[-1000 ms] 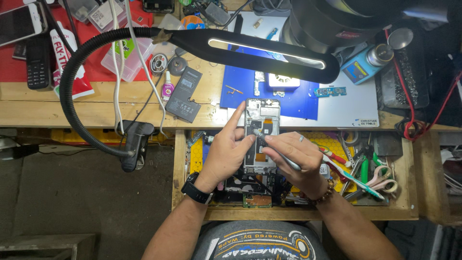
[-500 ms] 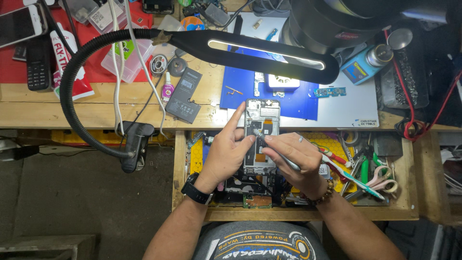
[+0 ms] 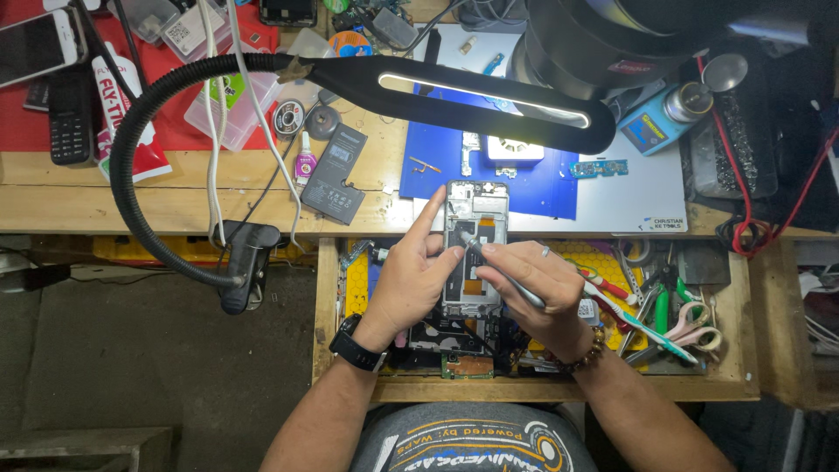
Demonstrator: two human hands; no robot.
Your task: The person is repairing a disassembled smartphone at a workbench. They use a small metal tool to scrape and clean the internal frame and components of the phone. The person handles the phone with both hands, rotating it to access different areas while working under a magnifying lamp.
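An opened phone [image 3: 476, 249], back cover off and its inner frame showing, sits over the front edge of the workbench [image 3: 175, 210], above the open drawer [image 3: 328, 297]. The left hand [image 3: 411, 275] cups the phone's left side, fingers curled on it, index finger stretched up along the edge. The right hand [image 3: 533, 284] is closed in a pen grip round a slim metal tool [image 3: 502, 271], whose tip touches the phone's upper half. Behind the phone a blue mat [image 3: 542, 188] lies on a grey mat [image 3: 647, 188]. A flat black battery [image 3: 336, 175] lies left of the phone on the wood. A black gooseneck lamp [image 3: 454, 87] arches over the bench. Pliers and cutters [image 3: 673, 315] fill the drawer's right end
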